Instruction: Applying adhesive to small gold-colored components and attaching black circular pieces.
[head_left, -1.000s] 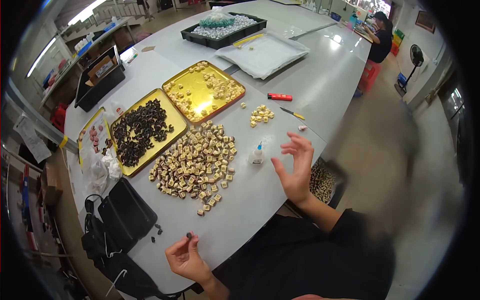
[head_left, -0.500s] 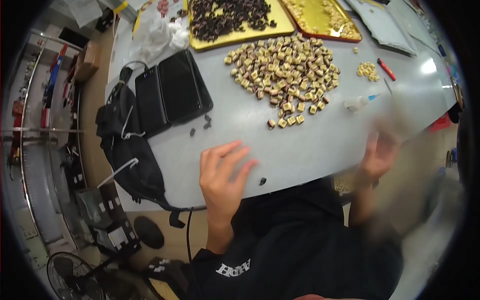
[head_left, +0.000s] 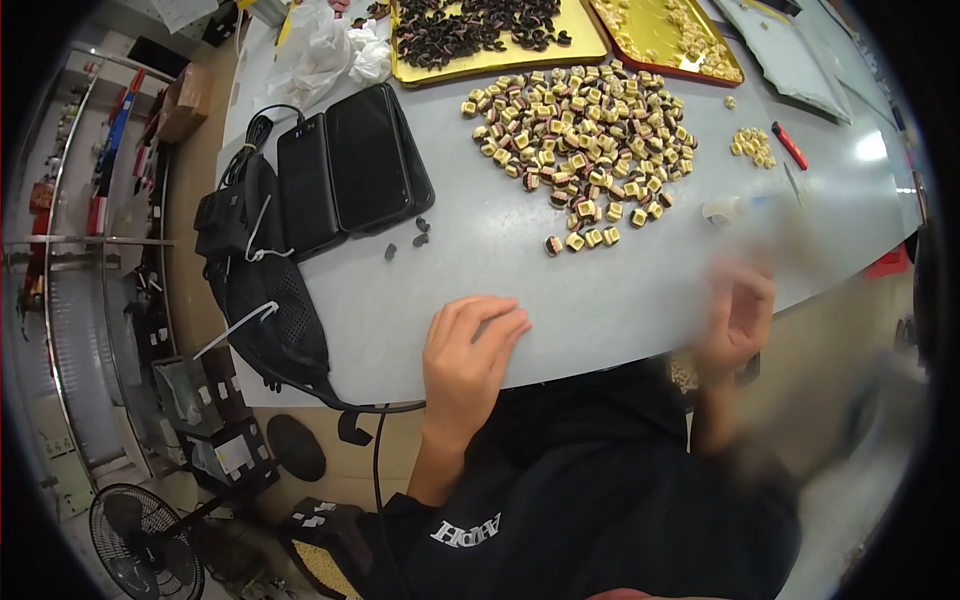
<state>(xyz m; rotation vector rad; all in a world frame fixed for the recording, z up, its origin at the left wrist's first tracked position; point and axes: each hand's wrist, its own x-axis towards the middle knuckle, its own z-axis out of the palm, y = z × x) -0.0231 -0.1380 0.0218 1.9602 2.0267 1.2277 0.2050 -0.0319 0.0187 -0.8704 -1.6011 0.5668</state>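
My left hand [head_left: 465, 365] is over the front part of the table, thumb and fingertips pinched together. What they hold, if anything, is too small to make out. My right hand [head_left: 738, 315] is raised at the table's right front edge, its fingers curled and smeared by motion. Beyond it stands a small white bottle [head_left: 722, 212] with a blue tip, partly blurred. In front of both hands spreads a heap of small square pieces [head_left: 590, 140], cream on top with pink and dark layers. A few loose dark bits [head_left: 391, 252] lie left of the heap.
A yellow tray [head_left: 420, 74] of dark pieces and a red-rimmed tray [head_left: 655, 48] of cream pieces stand at the back. To the left lie a black folding device [head_left: 372, 160] and a black bag [head_left: 275, 320]. At right are several cream pieces [head_left: 752, 146] and a red pen-like tool [head_left: 790, 146].
My left hand has closed from spread fingers to a pinch and shifted slightly right. The dark bit beside it no longer shows. My right hand has moved slightly left.
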